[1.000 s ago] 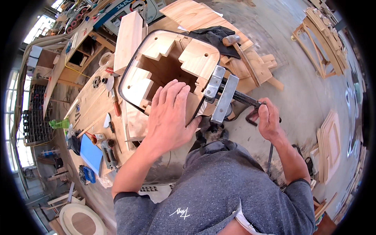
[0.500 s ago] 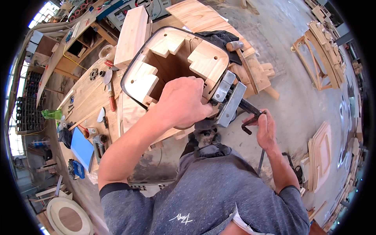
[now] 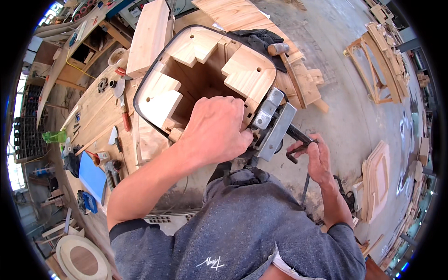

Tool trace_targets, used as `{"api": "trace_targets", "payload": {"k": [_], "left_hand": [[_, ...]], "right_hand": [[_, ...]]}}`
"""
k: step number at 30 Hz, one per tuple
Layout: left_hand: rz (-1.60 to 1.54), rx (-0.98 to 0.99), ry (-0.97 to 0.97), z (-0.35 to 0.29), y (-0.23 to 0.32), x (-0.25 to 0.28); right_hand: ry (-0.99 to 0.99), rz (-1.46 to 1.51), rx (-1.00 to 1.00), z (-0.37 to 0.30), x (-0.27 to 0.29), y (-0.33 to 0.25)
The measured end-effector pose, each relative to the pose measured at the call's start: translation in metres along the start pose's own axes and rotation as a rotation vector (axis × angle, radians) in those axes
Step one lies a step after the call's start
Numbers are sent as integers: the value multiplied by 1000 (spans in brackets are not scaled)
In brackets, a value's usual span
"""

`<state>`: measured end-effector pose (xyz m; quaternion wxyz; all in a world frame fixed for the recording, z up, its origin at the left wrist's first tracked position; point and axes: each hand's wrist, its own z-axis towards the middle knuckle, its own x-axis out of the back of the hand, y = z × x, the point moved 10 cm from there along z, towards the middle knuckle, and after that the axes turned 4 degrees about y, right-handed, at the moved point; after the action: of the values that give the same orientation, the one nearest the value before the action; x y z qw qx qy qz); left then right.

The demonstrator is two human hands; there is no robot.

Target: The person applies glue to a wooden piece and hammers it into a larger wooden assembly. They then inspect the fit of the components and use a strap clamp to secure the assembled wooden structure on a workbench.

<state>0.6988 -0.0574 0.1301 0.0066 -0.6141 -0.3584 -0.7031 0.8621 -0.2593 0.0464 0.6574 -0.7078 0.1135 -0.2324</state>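
Note:
A hollow wooden box [image 3: 249,65] with rounded corners stands open end up in front of me, notched wood blocks set in its corners and a dark band around its outside. My left hand [image 3: 217,128] is closed over its near wall, fingertips hidden inside the opening. Against the box's near right side sits a grey metal vise [image 3: 276,133], its threaded screw [image 3: 298,134] pointing right toward me. My right hand [image 3: 318,158] is closed around the dark bent crank handle [image 3: 294,155] at the screw's outer end.
A wooden mallet [image 3: 278,49] and dark cloth [image 3: 254,38] lie beyond the box. On the bench to the left are a putty knife [image 3: 125,112], a small knife [image 3: 114,136] and a blue flat panel [image 3: 92,176]. A timber block [image 3: 147,42] stands behind; wooden frames [image 3: 375,182] lean at right.
The box and bench appear slightly shifted left in view, with the box looking larger. My right hand sits a little lower with the crank handle; both hands keep their holds.

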Motion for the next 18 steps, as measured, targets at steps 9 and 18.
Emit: {"api": "trace_targets", "payload": {"k": [9, 18], "left_hand": [[-27, 21, 29, -7, -4, 2], [-62, 1, 45, -8, -4, 4]], "right_hand": [[-88, 26, 1, -7, -3, -22], [-66, 59, -52, -12, -19, -3]]}}
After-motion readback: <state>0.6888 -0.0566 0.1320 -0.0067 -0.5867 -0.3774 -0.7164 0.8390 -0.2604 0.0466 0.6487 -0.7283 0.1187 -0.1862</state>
